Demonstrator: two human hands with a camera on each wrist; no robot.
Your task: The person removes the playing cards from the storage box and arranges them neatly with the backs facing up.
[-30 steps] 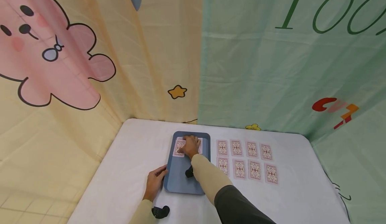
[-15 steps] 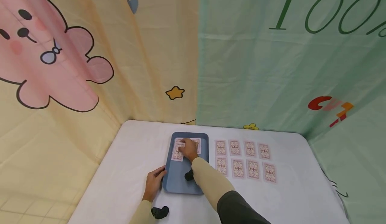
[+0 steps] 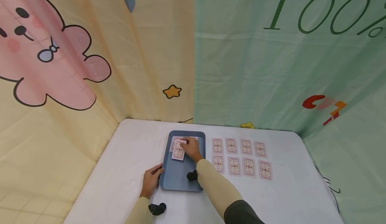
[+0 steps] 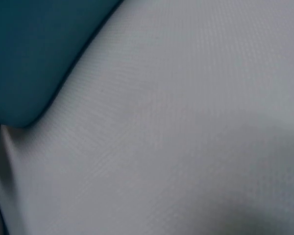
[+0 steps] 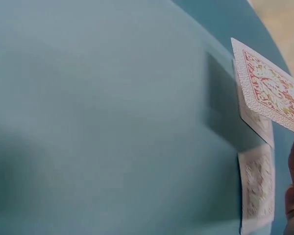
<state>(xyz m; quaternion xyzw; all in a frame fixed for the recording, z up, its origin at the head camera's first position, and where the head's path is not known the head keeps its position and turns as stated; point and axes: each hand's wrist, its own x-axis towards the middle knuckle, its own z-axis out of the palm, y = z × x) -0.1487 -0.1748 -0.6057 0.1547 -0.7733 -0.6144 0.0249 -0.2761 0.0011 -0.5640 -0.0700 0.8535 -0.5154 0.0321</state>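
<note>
The held card is in the right hand, above the far end of the blue tray; its shadow lies apart from it on the tray floor in the right wrist view, so it looks raised rather than laid flat. That hand pinches the card near its far right part, though just how thumb and fingers meet on it is hard to make out. In the head view the card partly covers the left tray card, and the right tray card shows only as a strip past the hand. The left hand has fingers and thumb at the tray's left rim; I cannot tell whether they grip it or merely touch it. The card should be very light, thin and springy, stiff enough to keep flat in the air but easy to bend or crease. If its face is glossy it will slide readily over another card. It is best taken by opposite edges or a corner, with little pressure; one lying flat would probably need an edge lifted first. The table cards, two rows of four on the white cloth, have backs up with the same red ornament, and no brand can be read. On the green curtain stands "100%" in dark green, its percent sign cut off by the frame.
</note>
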